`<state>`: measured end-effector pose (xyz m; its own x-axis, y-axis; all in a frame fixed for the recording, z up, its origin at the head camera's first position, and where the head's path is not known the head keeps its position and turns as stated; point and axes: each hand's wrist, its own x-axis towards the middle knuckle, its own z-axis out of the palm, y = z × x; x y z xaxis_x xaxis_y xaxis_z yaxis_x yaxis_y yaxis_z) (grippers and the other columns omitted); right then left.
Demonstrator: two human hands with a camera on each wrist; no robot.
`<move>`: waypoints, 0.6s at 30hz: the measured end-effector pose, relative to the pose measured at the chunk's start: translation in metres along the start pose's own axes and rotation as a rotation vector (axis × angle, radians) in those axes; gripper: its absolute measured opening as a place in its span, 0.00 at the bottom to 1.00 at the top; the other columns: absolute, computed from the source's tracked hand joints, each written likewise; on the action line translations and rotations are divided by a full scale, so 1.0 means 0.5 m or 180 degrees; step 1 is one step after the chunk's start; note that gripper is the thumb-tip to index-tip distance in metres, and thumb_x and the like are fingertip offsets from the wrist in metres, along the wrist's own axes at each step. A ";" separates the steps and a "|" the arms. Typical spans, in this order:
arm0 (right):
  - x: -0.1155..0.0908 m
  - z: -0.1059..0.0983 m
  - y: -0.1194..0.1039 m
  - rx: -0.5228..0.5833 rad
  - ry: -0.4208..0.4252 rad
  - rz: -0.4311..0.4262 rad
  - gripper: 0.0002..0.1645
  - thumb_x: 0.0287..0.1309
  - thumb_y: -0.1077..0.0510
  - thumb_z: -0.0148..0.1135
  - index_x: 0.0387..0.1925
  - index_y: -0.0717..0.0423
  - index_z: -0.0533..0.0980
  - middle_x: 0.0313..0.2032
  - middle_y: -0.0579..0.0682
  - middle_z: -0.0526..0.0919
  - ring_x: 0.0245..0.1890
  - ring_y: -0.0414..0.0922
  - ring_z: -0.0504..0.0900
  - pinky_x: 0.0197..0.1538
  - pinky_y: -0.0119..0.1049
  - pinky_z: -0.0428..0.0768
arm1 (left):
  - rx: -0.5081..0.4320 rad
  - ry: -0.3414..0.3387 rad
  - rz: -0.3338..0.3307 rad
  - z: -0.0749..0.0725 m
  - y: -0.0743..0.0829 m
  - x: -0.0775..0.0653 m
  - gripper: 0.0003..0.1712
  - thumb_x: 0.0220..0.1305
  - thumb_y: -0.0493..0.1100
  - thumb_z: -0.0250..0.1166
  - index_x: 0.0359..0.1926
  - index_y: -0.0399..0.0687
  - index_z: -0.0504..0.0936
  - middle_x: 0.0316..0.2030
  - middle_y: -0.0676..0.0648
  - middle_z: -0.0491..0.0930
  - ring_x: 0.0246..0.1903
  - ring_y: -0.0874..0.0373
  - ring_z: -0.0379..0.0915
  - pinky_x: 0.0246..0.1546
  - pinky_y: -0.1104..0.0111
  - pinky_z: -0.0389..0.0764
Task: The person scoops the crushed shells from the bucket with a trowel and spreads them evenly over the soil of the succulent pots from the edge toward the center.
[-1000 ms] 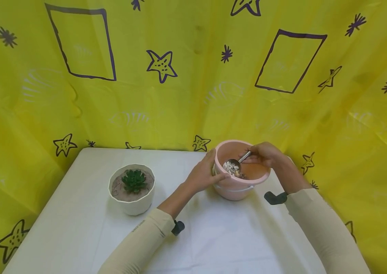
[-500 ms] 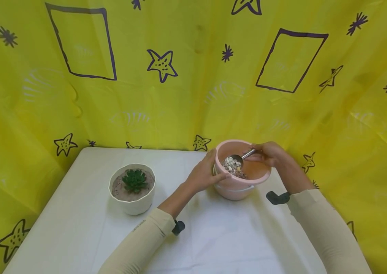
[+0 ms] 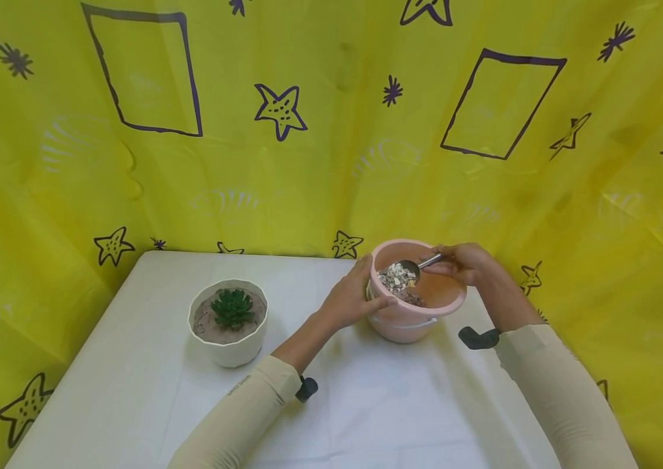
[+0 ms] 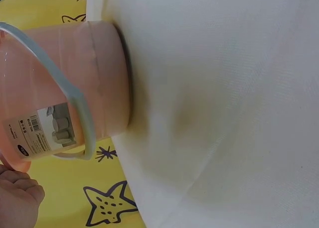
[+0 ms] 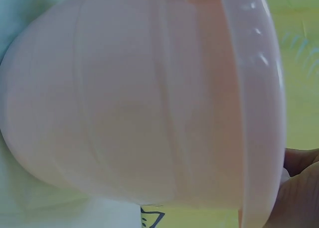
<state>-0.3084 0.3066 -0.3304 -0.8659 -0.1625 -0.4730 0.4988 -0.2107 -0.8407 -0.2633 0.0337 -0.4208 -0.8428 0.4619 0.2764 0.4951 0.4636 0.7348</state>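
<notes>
My left hand (image 3: 348, 296) grips the left rim of a pink bucket (image 3: 404, 326), its thumb over the edge. In the left wrist view, a hand (image 4: 19, 198) is at the rim of the labelled bucket (image 4: 107, 78). My right hand (image 3: 463, 262) reaches over the far right of the rim and holds the handle of a metal spoon (image 3: 425, 261). The spoon's round bowl lies on whitish and grey pebble-like bits (image 3: 397, 278) inside. Bucket wall (image 5: 124, 103) fills most of the right wrist view, with part of the right hand (image 5: 296, 195) beside the rim.
A cream faceted pot (image 3: 232, 354) with a green succulent (image 3: 232, 309) in it stands left of the bucket. White cloth covers the table (image 3: 331, 417). A yellow patterned curtain (image 3: 320, 182) hangs along the table's back. The bucket's pale handle (image 4: 75, 96) hangs down its side.
In the bucket, the spoon has shifted slightly right and more of the whitish bits show around its bowl. The left hand keeps its hold on the rim; bucket and pot stay in place.
</notes>
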 end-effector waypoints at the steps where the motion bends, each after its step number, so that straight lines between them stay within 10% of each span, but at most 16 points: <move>1: -0.001 -0.001 -0.001 0.0021 0.0006 0.0001 0.13 0.84 0.65 0.37 0.49 0.70 0.68 0.34 0.63 0.89 0.33 0.57 0.92 0.47 0.45 0.87 | 0.0002 0.0000 0.0002 0.000 0.000 0.000 0.63 0.64 0.62 0.74 0.86 0.53 0.45 0.83 0.46 0.51 0.78 0.46 0.55 0.73 0.47 0.64; 18: -0.011 -0.009 -0.011 0.0416 0.0256 0.0165 0.20 0.84 0.64 0.41 0.37 0.68 0.76 0.33 0.64 0.87 0.33 0.58 0.91 0.55 0.47 0.83 | 0.0020 -0.0056 -0.0069 -0.005 0.005 -0.002 0.63 0.65 0.61 0.73 0.86 0.49 0.44 0.83 0.44 0.47 0.80 0.45 0.48 0.75 0.47 0.60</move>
<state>-0.3067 0.3129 -0.3242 -0.8364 -0.0998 -0.5390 0.5390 -0.3285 -0.7756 -0.2620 0.0327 -0.4179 -0.8495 0.4648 0.2497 0.4782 0.4784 0.7365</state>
